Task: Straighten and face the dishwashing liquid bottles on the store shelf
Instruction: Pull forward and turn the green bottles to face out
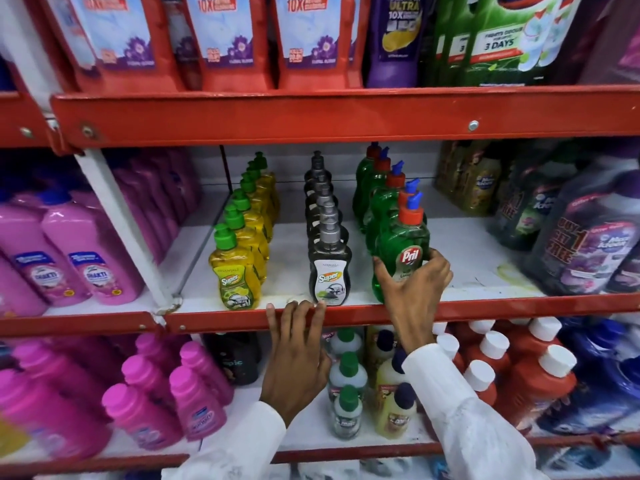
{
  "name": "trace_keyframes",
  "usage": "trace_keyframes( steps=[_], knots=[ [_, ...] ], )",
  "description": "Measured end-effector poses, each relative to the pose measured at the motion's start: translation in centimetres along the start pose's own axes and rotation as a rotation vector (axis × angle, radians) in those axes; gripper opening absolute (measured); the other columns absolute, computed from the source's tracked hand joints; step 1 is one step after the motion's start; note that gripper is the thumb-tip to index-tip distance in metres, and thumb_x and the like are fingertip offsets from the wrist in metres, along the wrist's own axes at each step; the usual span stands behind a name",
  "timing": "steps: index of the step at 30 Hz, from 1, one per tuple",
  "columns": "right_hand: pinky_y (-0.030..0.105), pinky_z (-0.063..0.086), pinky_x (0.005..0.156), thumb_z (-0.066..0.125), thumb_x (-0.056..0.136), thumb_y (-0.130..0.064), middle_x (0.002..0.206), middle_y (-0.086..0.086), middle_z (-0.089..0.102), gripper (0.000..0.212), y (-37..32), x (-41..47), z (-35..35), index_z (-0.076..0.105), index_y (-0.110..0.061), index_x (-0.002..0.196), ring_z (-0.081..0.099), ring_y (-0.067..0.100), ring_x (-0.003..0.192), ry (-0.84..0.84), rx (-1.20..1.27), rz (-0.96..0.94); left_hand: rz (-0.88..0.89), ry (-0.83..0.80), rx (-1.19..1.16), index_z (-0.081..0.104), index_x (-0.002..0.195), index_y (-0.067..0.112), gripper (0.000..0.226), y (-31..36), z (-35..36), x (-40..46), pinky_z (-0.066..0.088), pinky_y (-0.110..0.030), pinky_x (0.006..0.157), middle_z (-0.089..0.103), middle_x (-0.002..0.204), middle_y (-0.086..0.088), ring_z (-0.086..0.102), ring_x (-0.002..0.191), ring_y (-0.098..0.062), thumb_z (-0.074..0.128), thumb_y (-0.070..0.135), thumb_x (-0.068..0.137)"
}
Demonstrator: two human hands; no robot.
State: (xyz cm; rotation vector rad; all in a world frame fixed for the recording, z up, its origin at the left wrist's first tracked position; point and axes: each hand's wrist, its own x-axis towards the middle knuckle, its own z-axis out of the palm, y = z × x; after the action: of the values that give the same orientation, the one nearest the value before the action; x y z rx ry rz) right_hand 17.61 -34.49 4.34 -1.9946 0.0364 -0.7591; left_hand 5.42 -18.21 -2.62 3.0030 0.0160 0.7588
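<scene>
Three rows of dishwashing liquid bottles stand on the middle shelf (pixel 485 247). On the left runs a yellow row with green caps (pixel 234 271). A dark grey row (pixel 329 268) fills the middle, its front label facing out. At the right, green bottles with red and blue caps form a row. My right hand (pixel 414 289) grips the front green Pril bottle (pixel 407 244) around its lower body, label facing out. The fingers of my left hand (pixel 298 348) rest spread on the red shelf lip (pixel 225 322), just below the grey row, holding nothing.
Pink bottles (pixel 79 271) crowd the shelf section to the left. Large dark detergent jugs (pixel 581 251) stand at the right. Red refill pouches (pixel 228 39) hang on the shelf above. Below are pink, small green-capped and red white-capped bottles (pixel 533 372).
</scene>
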Motion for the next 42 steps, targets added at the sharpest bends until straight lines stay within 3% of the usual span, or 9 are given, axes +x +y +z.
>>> trace_keyframes(
  steps=[8,13,15,18,22,25,30,33,42],
  knots=[
    [0.031,0.041,0.095,0.076,0.069,-0.062,0.136,0.006,0.044,0.093,2.7,-1.0,-3.0,0.036,-0.017,0.139,0.041,0.017,0.118,-0.174,0.038,-0.043,-0.003,0.084,-0.079,0.047,0.141,0.014,0.069,0.7,-0.8,0.0,0.03,-0.069,0.115,0.053,0.135,-0.016,0.046,0.133,-0.039,0.066,0.034,0.078],
    [0.021,0.046,0.081,0.076,0.08,-0.022,0.139,0.008,0.051,0.072,5.4,1.6,-5.9,0.041,-0.016,0.142,0.057,0.013,0.103,-0.421,0.045,-0.089,0.187,0.197,-0.321,0.051,0.134,0.011,0.05,4.4,-2.2,2.8,0.049,-0.043,0.108,0.057,0.13,-0.011,0.052,0.124,-0.027,0.06,0.019,0.086],
    [0.022,0.049,0.084,0.072,0.084,-0.012,0.137,0.009,0.058,0.063,5.6,2.8,-6.3,0.045,-0.011,0.141,0.06,0.015,0.103,-0.51,0.034,-0.129,0.118,0.134,-0.43,0.047,0.138,0.014,0.048,6.2,-2.5,4.3,0.05,-0.037,0.106,0.057,0.131,-0.008,0.052,0.122,-0.021,0.055,0.019,0.091],
    [0.028,0.053,0.091,0.072,0.086,-0.013,0.126,0.004,0.067,0.055,5.7,3.6,-6.3,0.05,-0.013,0.137,0.066,0.015,0.103,-0.593,0.048,-0.167,-0.056,0.039,-0.553,0.034,0.148,0.017,0.055,7.8,-2.2,6.0,0.038,-0.026,0.108,0.055,0.14,-0.009,0.051,0.126,-0.021,0.051,0.026,0.096],
    [0.007,0.051,0.081,0.075,0.086,-0.023,0.11,-0.009,0.07,0.046,6.1,4.0,-6.1,0.059,-0.019,0.129,0.069,0.006,0.096,-0.609,0.105,-0.145,-0.155,-0.018,-0.643,0.036,0.147,0.011,0.053,8.7,-2.0,8.4,0.053,-0.041,0.104,0.066,0.129,-0.012,0.063,0.115,-0.025,0.053,0.024,0.098],
    [0.018,0.056,0.083,0.073,0.087,-0.023,0.112,-0.006,0.073,0.04,6.3,4.3,-5.9,0.062,-0.019,0.125,0.071,0.006,0.092,-0.608,0.116,-0.143,-0.229,-0.046,-0.648,0.044,0.143,0.01,0.047,8.8,-1.9,9.5,0.056,-0.046,0.097,0.071,0.121,-0.014,0.066,0.109,-0.028,0.056,0.023,0.099],
    [0.005,0.05,0.07,0.071,0.089,-0.026,0.114,-0.005,0.07,0.037,7.0,4.5,-6.0,0.059,-0.02,0.123,0.069,0.003,0.09,-0.621,0.114,-0.132,-0.251,-0.045,-0.706,0.051,0.139,0.011,0.044,8.7,-1.9,10.0,0.059,-0.041,0.095,0.072,0.121,-0.013,0.07,0.102,-0.022,0.061,0.022,0.098],
    [0.005,0.048,0.067,0.07,0.089,-0.026,0.112,-0.004,0.07,0.036,7.4,4.5,-5.9,0.057,-0.02,0.123,0.069,0.004,0.089,-0.622,0.11,-0.121,-0.229,-0.038,-0.705,0.054,0.137,0.012,0.043,8.7,-1.8,10.1,0.059,-0.036,0.094,0.073,0.12,-0.01,0.071,0.1,-0.018,0.063,0.023,0.097],
    [0.009,0.048,0.069,0.071,0.088,-0.022,0.115,0.004,0.068,0.042,7.5,4.3,-5.8,0.054,-0.016,0.125,0.067,0.009,0.089,-0.589,0.131,-0.053,-0.202,-0.064,-0.741,0.051,0.141,0.012,0.048,8.9,-1.9,10.2,0.059,-0.04,0.095,0.071,0.127,-0.009,0.07,0.107,-0.018,0.064,0.026,0.097]
  ],
)
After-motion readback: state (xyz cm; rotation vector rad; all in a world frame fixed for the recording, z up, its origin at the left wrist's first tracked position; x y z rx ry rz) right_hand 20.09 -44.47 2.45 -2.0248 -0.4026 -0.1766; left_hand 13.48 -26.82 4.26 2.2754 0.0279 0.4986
